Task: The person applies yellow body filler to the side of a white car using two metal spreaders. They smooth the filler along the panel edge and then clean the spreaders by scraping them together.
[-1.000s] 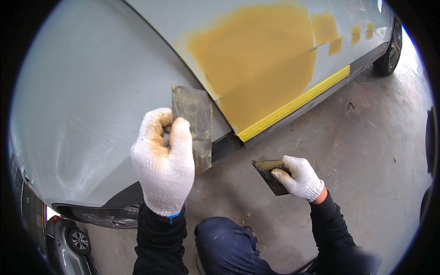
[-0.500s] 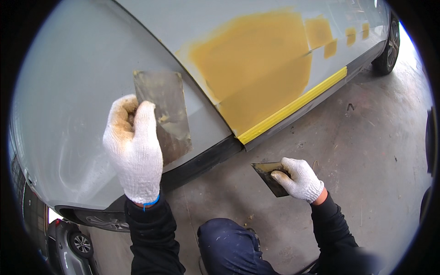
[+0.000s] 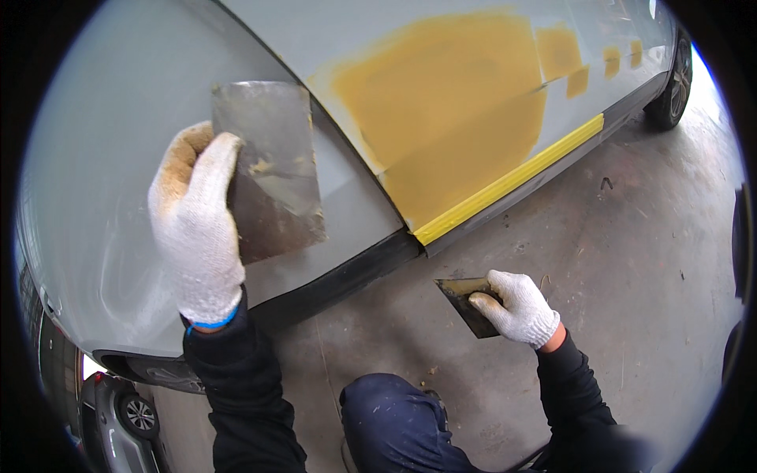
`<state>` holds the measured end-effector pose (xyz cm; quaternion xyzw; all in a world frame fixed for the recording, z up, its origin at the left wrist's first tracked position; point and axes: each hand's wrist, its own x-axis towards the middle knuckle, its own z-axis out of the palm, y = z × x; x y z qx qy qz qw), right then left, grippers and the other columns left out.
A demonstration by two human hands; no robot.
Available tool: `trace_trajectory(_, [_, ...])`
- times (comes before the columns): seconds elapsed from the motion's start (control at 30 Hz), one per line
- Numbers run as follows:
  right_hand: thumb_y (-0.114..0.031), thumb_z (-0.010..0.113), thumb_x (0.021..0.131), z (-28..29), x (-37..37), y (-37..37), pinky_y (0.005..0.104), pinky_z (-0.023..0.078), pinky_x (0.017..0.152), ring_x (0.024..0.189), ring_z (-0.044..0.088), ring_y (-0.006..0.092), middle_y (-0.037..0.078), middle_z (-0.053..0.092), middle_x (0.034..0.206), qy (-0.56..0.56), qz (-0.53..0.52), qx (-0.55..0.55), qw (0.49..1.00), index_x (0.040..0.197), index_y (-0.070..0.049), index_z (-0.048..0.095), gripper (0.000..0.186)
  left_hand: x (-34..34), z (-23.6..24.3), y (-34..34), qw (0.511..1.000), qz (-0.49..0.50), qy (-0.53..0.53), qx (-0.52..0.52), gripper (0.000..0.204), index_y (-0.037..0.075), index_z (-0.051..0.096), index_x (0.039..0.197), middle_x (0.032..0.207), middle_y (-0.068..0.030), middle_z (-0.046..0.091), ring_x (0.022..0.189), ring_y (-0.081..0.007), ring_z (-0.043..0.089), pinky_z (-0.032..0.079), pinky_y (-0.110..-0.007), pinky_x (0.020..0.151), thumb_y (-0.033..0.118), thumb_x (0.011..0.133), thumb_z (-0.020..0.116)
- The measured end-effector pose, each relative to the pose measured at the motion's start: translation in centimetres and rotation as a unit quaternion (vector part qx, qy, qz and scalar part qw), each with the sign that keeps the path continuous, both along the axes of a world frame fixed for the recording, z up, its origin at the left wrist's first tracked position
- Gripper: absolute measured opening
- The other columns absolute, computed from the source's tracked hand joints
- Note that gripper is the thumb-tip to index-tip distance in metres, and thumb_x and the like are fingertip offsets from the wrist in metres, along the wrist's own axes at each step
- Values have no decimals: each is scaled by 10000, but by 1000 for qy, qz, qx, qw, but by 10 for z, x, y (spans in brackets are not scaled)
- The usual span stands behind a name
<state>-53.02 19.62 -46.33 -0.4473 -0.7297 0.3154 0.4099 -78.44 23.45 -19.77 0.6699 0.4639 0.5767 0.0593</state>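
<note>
My left hand (image 3: 197,221), in a white knit glove stained brown at the fingers, grips the edge of a flat metal plate (image 3: 276,169). Pale yellowish smears mark the plate, which is held up in front of the light grey car's front panel (image 3: 118,197). Low on the right, my gloved right hand (image 3: 516,311) is closed round a putty spreader (image 3: 469,303) with a dark blade and a tan edge, over the floor. Neither tool touches the car door (image 3: 307,31). A broad patch of tan filler (image 3: 449,102) covers part of that door.
Smaller filler patches (image 3: 560,51) lie farther right on the door. Yellow masking tape (image 3: 512,181) runs along its lower edge above a dark sill. My knee (image 3: 394,418) is over the concrete floor (image 3: 599,260). Another grey car (image 3: 118,426) stands at lower left.
My left hand has moved up and to the left with the metal plate, which shows more of its face. My right hand and the spreader have hardly moved.
</note>
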Motion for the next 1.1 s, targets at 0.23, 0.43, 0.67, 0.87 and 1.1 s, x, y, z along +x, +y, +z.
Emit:
trace_trajectory(0.23, [-266,691,947,1,4,-1,453,502,640,725,637,437,232,618,772,-15,0,-7,1000,857,-11,588,289,5,19,3,998,29,39,32,210,-43,698,1071,952,-42,695,881,-114,634,486,-238,832,128,961,642])
trace_trajectory(0.43, [-262,679,951,-2,-1,3,454,503,639,735,639,440,238,619,779,-17,7,6,1000,862,-18,589,275,1,4,7,998,-24,3,-62,217,-46,706,1084,945,-50,706,860,-121,645,495,-241,821,121,960,646])
trace_trajectory(0.67, [-274,671,957,0,2,1,456,507,648,742,640,442,242,619,786,-21,3,5,1000,865,-15,591,287,9,-24,1,984,-54,20,-167,183,-52,701,1087,958,-50,717,859,-114,650,517,-260,799,63,957,644])
trace_trajectory(0.87, [-289,671,961,-2,2,2,458,504,640,724,634,445,241,612,768,-21,5,9,1000,852,-14,585,307,11,-48,2,974,-87,59,-201,153,-64,680,1061,938,-43,698,871,-93,613,498,-243,813,45,969,625])
trace_trajectory(1.1, [-278,677,960,-3,-1,3,463,496,625,705,623,448,241,599,746,-13,9,22,1000,843,-15,574,305,13,-86,-10,976,-75,52,-199,152,-71,655,1088,921,-38,678,851,-75,597,504,-241,787,32,981,621])
